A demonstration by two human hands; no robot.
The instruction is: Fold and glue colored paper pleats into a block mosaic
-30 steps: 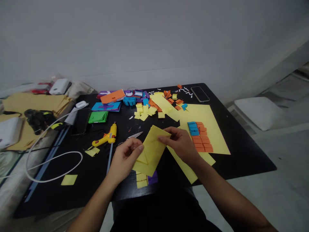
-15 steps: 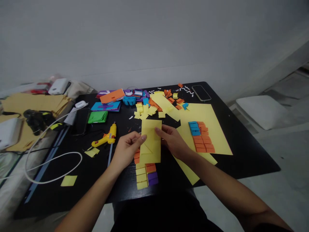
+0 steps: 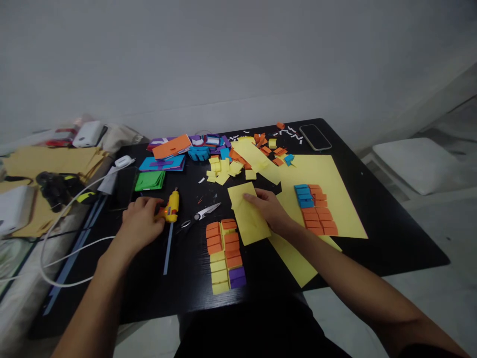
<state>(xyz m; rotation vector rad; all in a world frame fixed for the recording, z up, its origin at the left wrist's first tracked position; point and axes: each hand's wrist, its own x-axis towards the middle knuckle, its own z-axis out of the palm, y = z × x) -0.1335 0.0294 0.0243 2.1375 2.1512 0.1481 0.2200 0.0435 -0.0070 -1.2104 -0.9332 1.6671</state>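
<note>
My left hand (image 3: 143, 219) is closed round the handle of a yellow hot glue gun (image 3: 172, 208), which lies on the black table with a blue-grey glue stick (image 3: 168, 251) jutting toward me. In my right hand (image 3: 269, 210) a rectangular piece of yellow paper (image 3: 247, 215) is pinched, thumb on top, tilted above the table. Just left of that paper lies a block of folded paper pieces (image 3: 220, 258) in orange, yellow and purple. Scissors (image 3: 201, 215) rest, slightly opened, between the glue gun and this block.
A larger yellow sheet (image 3: 335, 189) on the right bears blue and orange folded pieces (image 3: 316, 216). Loose scraps (image 3: 223, 169) and coloured paper stacks (image 3: 164, 163) lie at the back, with a phone (image 3: 315, 137). A white cable (image 3: 41, 243) loops across the left.
My left hand has let go of the yellow paper and moved left onto the glue gun. My right hand keeps the paper, now tilted and shifted right, uncovering the scissors and folded block.
</note>
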